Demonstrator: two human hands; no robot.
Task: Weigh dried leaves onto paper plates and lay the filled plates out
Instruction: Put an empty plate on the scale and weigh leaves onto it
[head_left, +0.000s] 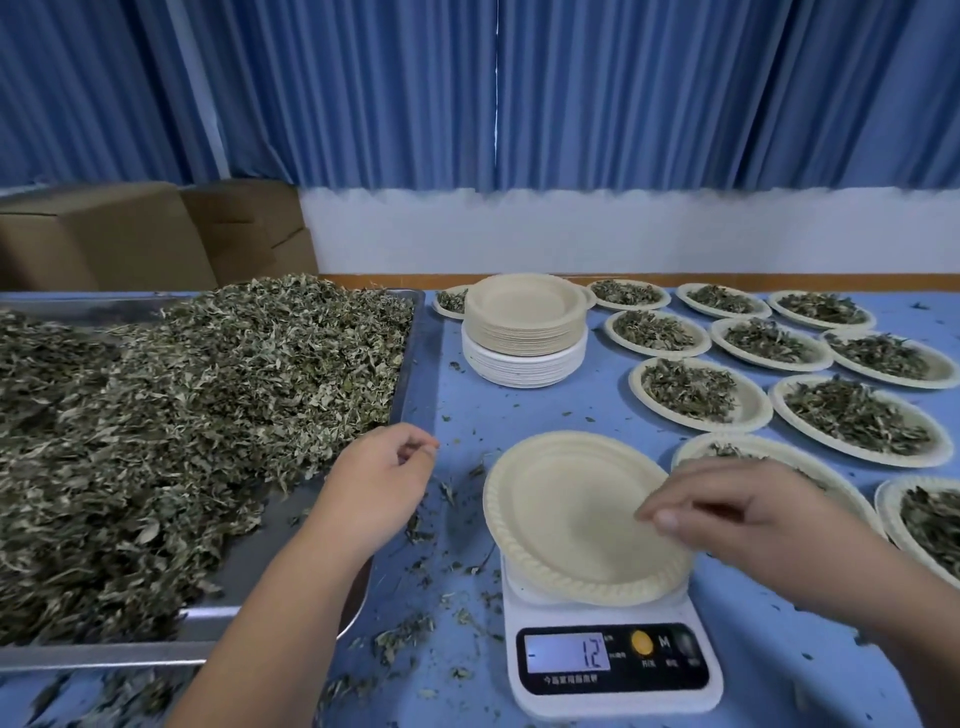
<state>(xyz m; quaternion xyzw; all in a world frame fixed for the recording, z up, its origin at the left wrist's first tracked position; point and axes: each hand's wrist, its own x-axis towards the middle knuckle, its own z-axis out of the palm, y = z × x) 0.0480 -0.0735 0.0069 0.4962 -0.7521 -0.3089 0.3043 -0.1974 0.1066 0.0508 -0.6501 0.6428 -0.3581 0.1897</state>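
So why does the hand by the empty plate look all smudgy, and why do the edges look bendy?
Head view: motion blur smears the right hand at the empty plate rim. Head view again: the wide-angle lens bends the far edge of the table, while the scale display is sharp and backlit.

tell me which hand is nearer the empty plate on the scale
Right. The right hand overlaps the right rim of the empty plate; the left hand hangs off to its left, apart from it, by the tray.
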